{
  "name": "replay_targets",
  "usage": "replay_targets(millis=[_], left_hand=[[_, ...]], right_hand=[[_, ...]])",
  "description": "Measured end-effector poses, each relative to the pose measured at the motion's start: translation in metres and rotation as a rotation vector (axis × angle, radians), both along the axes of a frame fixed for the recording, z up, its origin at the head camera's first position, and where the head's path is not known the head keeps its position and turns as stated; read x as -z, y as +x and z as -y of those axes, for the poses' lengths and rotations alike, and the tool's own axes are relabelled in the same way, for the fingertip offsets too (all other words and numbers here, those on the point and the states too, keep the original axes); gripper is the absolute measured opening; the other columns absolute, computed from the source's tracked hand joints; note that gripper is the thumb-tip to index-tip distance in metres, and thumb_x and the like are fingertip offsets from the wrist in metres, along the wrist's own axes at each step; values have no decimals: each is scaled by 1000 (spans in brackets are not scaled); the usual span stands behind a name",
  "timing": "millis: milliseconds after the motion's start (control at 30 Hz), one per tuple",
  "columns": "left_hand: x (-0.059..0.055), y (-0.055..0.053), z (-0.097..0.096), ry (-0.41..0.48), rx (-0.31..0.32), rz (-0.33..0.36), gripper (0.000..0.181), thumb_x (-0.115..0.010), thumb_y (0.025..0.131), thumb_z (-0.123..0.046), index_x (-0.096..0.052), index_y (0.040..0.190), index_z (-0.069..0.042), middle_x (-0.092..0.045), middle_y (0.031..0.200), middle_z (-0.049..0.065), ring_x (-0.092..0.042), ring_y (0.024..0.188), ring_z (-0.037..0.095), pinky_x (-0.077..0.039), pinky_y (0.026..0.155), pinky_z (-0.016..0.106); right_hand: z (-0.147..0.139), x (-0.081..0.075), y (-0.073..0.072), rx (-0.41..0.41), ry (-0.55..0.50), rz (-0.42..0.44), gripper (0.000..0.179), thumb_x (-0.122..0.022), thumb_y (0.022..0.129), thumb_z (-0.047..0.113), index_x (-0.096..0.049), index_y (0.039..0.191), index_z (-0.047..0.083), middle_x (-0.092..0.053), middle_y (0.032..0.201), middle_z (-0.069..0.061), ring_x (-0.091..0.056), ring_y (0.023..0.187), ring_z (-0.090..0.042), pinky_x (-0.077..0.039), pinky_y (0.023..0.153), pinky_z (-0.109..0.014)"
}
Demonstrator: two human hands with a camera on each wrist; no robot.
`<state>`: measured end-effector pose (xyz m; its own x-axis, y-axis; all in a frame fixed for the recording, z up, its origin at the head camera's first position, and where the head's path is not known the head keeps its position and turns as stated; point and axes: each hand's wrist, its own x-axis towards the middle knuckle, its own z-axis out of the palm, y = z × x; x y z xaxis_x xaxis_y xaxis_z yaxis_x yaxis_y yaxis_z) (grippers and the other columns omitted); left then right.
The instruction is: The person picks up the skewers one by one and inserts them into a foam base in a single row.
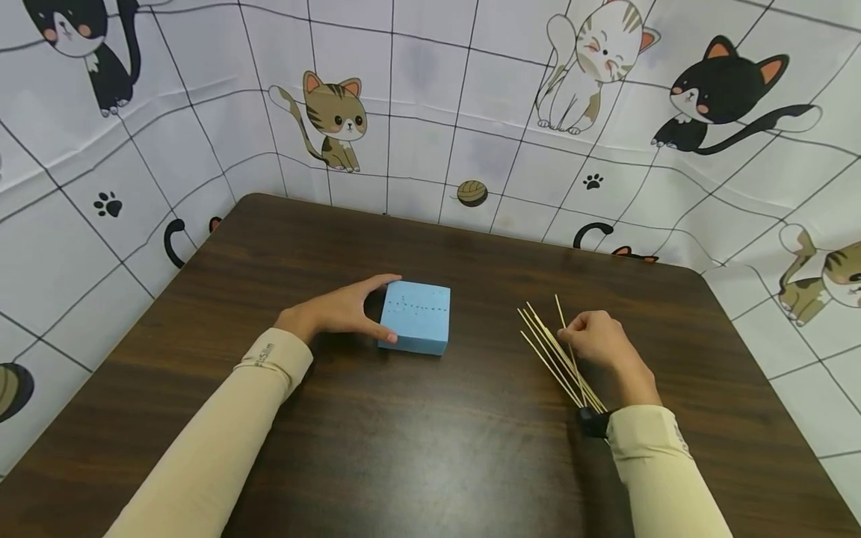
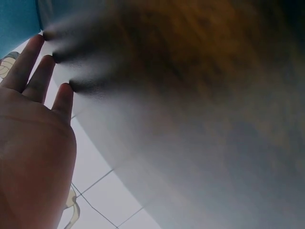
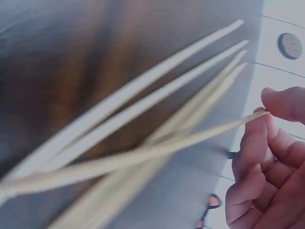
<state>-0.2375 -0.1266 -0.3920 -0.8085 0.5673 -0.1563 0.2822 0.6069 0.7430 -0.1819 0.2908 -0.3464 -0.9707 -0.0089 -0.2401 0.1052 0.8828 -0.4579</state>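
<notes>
A square light-blue block (image 1: 415, 317) with small holes and marks on its top sits on the dark wooden table. My left hand (image 1: 343, 308) grips its left side, the thumb at the front corner and the index finger at the back corner. In the left wrist view the other fingers (image 2: 40, 78) reach down beside it. To the right, my right hand (image 1: 597, 340) pinches one thin wooden skewer (image 3: 200, 137) near its end between thumb and index finger. Several more skewers (image 1: 565, 356) lie fanned out under and beside it, their near ends hidden by the right wrist.
The brown table (image 1: 403, 441) has rounded far corners. Behind it and at both sides hangs a white grid-patterned cloth (image 1: 430, 90) printed with cartoon cats. A black strap (image 1: 593, 423) sits on the right wrist above the near ends of the skewers.
</notes>
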Motion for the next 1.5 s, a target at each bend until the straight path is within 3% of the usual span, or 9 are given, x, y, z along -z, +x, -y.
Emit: replay_targets(millis=[333, 833, 1100, 1500], left_hand=[[-1, -1, 2, 0, 4, 2, 113, -86, 72, -51, -19, 159, -24, -19, 164, 8, -22, 149, 32, -22, 116, 61], [-5, -3, -1, -15, 3, 1, 113, -86, 71, -53, -19, 159, -28, -22, 162, 7, -24, 148, 31, -23, 115, 61], [-2, 2, 0, -19, -2, 4, 113, -85, 71, -54, -20, 159, -26, -23, 162, 7, -26, 147, 31, -22, 116, 60], [-5, 4, 0, -20, -17, 25, 114, -85, 71, -54, -18, 159, -27, -20, 163, 6, -23, 148, 31, -22, 115, 61]], right_hand=[[20, -33, -1, -44, -24, -153, 24, -59, 98, 26, -63, 93, 4, -63, 64, -1, -55, 68, -20, -41, 63, -33], [47, -58, -2, -62, -96, -333, 21, -57, 99, 20, -66, 104, 0, -73, 88, -15, -72, 72, -21, -52, 69, -35], [66, -61, -3, -61, -132, -449, 18, -57, 98, 18, -69, 100, 6, -73, 79, -9, -69, 74, -24, -49, 67, -33], [101, -64, -12, -57, -281, -676, 16, -62, 98, 16, -71, 99, 3, -73, 84, -11, -65, 70, -11, -45, 64, -19]])
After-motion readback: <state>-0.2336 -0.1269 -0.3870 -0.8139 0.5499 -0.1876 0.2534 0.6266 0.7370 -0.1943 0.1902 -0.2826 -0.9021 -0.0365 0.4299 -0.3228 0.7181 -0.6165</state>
